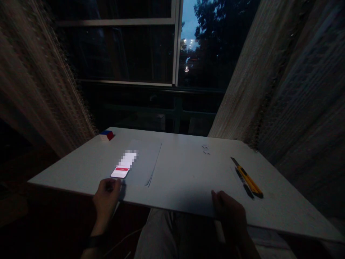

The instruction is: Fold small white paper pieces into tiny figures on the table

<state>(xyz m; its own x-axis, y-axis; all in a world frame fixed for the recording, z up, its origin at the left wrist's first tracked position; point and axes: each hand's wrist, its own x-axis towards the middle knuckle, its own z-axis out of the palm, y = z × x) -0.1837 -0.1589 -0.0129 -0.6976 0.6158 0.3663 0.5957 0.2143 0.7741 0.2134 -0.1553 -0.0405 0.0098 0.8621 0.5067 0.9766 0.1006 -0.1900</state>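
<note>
My left hand is at the table's front edge, just below a lit phone. Its fingers are curled in, and I see nothing in them. The phone lies on sheets of paper, its screen partly blurred out. My right hand rests at the front edge to the right of the middle, fingers folded; shadow hides whatever may be inside them. Beyond it to the right, a yellow utility knife lies beside a dark, slim pen-like tool.
On the white table, a puzzle cube sits at the far left corner. Small white pieces with dark marks lie toward the back right. Curtains hang on both sides of a window. The room is dim.
</note>
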